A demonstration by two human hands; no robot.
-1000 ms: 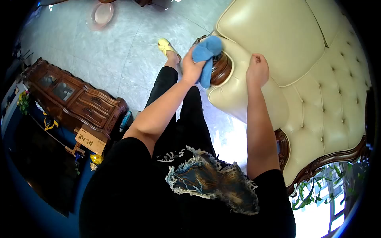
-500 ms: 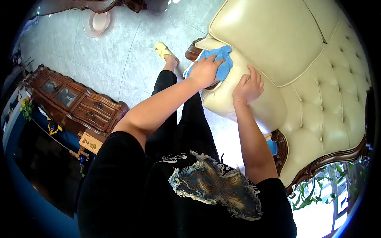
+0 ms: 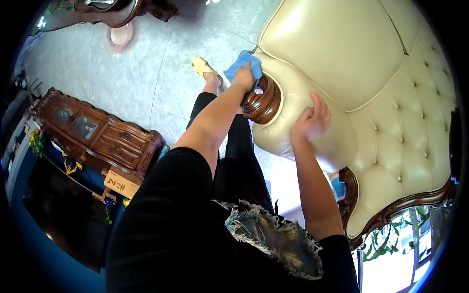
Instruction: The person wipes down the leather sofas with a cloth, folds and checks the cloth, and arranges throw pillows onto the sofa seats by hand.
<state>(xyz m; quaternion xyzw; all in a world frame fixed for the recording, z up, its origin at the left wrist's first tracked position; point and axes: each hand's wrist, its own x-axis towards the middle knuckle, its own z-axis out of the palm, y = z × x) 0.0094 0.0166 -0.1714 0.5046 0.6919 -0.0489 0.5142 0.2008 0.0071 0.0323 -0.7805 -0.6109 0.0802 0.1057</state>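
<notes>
Fingers of the right hand (image 3: 312, 119) lay loosely curled, a little spread, tips resting on the cream armrest (image 3: 293, 93) of the sofa (image 3: 391, 97). Beyond them, the left hand (image 3: 244, 77) clutched a blue cloth (image 3: 240, 63), fingers closed round it, pressing it against the armrest's carved wooden scroll (image 3: 263, 101). Past that hand, a yellow slipper (image 3: 201, 65) stood on the tiled floor (image 3: 137, 73).
</notes>
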